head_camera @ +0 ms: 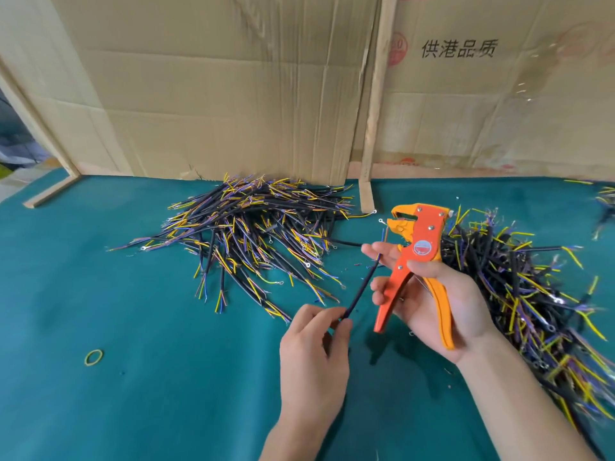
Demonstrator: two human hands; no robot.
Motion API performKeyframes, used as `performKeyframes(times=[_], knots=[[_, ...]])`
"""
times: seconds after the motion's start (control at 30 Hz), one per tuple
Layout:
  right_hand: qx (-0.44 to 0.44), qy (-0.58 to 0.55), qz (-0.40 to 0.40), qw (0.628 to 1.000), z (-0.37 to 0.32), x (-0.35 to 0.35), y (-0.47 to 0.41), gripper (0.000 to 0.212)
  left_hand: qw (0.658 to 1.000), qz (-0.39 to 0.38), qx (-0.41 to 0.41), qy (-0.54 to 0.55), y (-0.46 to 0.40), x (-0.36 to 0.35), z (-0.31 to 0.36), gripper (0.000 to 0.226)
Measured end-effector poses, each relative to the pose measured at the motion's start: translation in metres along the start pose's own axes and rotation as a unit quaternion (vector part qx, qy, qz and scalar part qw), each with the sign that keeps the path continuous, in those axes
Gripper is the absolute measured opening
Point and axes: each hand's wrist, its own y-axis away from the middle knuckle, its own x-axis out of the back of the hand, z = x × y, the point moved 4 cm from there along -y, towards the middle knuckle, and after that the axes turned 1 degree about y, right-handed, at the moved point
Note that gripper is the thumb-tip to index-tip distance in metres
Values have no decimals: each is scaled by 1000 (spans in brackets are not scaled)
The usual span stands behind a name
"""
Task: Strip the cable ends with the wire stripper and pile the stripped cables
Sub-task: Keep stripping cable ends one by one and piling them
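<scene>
Pinched between the thumb and curled fingers of the left hand (312, 341) is the lower end of a single black cable (361, 284), which slants up and to the right until its thin coloured wires reach the fingertips of the right hand (432, 301). That right hand grips the orange wire stripper (420, 257) by its handles, thumb across the near side and fingers wrapped behind, with the tool's yellow-orange head pointing up and left; the cable's wire tips lie just beside the head, though whether they sit inside it cannot be told. Far left on the green table cover (100, 294) lies a small yellow rubber band (94, 357), well apart from everything else. Further right, a broad pile of cables (253, 227) spreads against the foot of the cardboard wall (206, 94), black sheaths with yellow, blue and purple wires fanning out, some ending in small ring terminals. A wooden strip (374, 104) stands upright between the cardboard sheets. Right of it, the cardboard carries black printed characters reading 供港品质 (beside a faded red round stamp, too faint to read). The stripper bears a round red badge whose writing is too small to make out. A second heap of cables (532, 301) lies along the right edge, behind the right hand.
</scene>
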Motion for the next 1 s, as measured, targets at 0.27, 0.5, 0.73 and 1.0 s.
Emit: performKeyframes(times=[0.27,0.5,0.73,1.0], knots=[[10,-49,-75,996,-8,-3,6,67,997,-53,39,34,6,-2,-10,19],[35,-105,-56,992,-9,-2,6,70,987,-39,107,115,6,1,-18,25],[45,-169,-50,983,-8,-6,6,62,986,-88,94,109,9,-2,-14,22],[23,-122,-40,991,-4,-7,4,69,983,-89,80,136,10,-2,-12,12]])
